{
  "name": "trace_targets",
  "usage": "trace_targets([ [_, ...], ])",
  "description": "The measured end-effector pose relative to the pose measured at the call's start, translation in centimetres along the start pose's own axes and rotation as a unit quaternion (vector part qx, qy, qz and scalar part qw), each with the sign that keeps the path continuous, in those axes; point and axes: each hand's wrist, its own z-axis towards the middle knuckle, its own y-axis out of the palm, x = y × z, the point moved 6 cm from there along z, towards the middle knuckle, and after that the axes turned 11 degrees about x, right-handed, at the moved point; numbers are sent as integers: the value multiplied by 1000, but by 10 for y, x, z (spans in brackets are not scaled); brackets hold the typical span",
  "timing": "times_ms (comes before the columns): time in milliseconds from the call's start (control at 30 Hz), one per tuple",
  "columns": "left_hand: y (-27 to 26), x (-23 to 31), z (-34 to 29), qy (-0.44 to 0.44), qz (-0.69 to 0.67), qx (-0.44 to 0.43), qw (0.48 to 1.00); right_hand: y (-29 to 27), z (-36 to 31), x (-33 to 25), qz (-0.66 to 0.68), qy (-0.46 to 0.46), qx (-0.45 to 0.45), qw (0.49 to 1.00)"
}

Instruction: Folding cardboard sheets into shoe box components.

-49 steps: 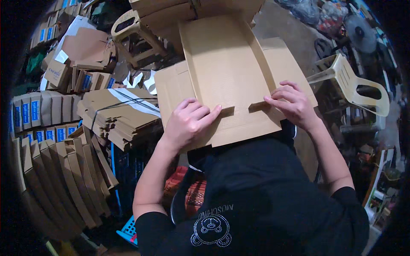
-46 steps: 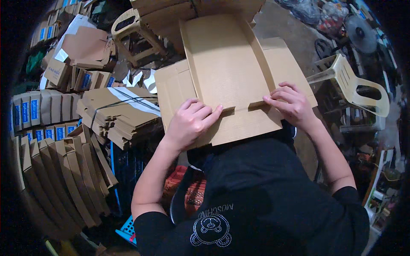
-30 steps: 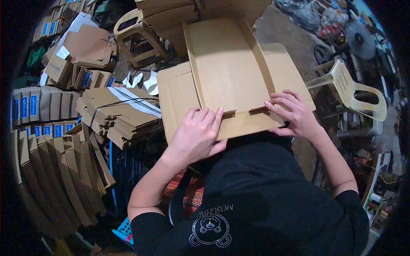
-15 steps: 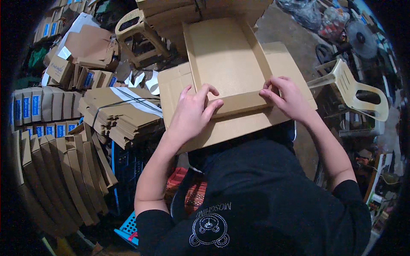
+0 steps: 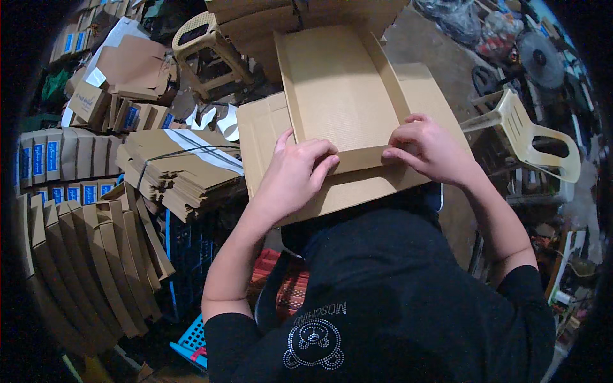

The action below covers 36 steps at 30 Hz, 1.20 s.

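In front of me lies a shallow cardboard box (image 5: 338, 86) with its side walls folded up. It rests on a wider flat piece of cardboard (image 5: 262, 131) across my lap. My left hand (image 5: 297, 169) grips the box's near wall at its left end, thumb on the outer side and fingers curled over the top edge. At the right end of that same wall, my right hand (image 5: 431, 150) pinches the edge between thumb and curled fingers. The near wall stands up between the two hands. My fingers hide both near corners.
On the left, a tied bundle of flat cardboard (image 5: 185, 166) sits above rows of folded boxes (image 5: 89, 262). A plastic stool (image 5: 214, 57) stands at the far left, a cream plastic chair (image 5: 536, 137) at the right, with a fan (image 5: 540, 59) behind it. A larger carton (image 5: 255, 29) stands beyond the box.
Both hands have shifted slightly inward along the near wall, and their fingers have curled more over its edge. The box has stayed nearly in place.
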Motion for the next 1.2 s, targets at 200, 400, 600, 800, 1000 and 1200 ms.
trace_targets([
  [200,-4,2,1,-7,18,-7,1000,-4,10,-4,57,50,-5,997],
  [400,-6,14,-2,24,49,24,998,-3,12,-2,110,99,-31,989],
  [600,3,13,1,37,39,32,998,3,13,0,69,90,-77,991],
  [800,9,3,15,7,48,-18,999,12,25,11,108,100,-130,981],
  [1000,16,-11,24,-86,-77,-21,993,21,32,10,153,126,-135,971],
  [1200,12,9,3,144,93,120,978,10,17,-5,120,-111,103,981],
])
